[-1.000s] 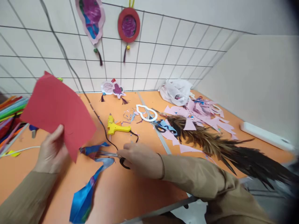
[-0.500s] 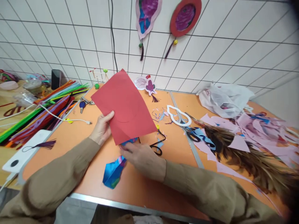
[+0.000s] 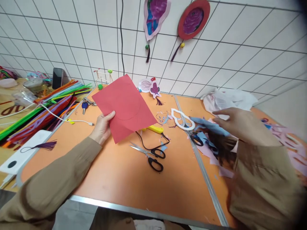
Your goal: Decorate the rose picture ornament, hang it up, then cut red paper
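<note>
A heap of coloured pipe cleaners [image 3: 40,111] lies at the orange bench's [image 3: 115,179] left end. The left hand [image 3: 102,127] pinches a red paper sheet [image 3: 124,107] above it. Black-handled scissors [image 3: 150,156] lie open mid-bench. The right hand [image 3: 236,124] grips a blurred blue paper scrap [image 3: 206,125] over pink offcuts [image 3: 275,135].

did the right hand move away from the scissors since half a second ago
Yes. The right hand has gone right, off the scissors and across the metal strip in the table, and now holds a blue scrap over the pink cuttings.
</note>
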The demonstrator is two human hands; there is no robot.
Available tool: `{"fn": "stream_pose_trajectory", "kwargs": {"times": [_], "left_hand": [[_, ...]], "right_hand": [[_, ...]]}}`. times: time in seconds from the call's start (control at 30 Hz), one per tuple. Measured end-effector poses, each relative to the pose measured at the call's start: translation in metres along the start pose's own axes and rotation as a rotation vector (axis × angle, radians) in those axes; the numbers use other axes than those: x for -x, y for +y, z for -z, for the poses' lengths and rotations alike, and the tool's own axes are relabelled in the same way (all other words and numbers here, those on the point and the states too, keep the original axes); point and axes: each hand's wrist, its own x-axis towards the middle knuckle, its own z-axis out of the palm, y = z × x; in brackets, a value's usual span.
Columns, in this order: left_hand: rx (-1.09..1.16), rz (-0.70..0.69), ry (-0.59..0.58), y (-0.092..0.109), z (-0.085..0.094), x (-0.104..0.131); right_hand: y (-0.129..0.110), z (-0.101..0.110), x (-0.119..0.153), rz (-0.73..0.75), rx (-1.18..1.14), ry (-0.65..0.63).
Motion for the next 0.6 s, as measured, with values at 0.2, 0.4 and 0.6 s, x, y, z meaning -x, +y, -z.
{"fn": "stream_pose_trajectory", "kwargs": {"times": [0.2,0.4,0.6], "left_hand": [[-0.021,-0.032,0.035,0.003,0.002,-0.004],[-0.011,-0.088,0.059,0.007,0.002,-0.005],[-0.111,-0.105,0.037,0.000,0.001,0.001]], "right_hand": [[-0.107,0.000,0.049,0.594,-0.279,-0.573],[-0.169,-0.028,0.095,0.730,0.048,-0.680],[-0.175,-0.037,0.104,0.652,0.106,-0.651]]}}
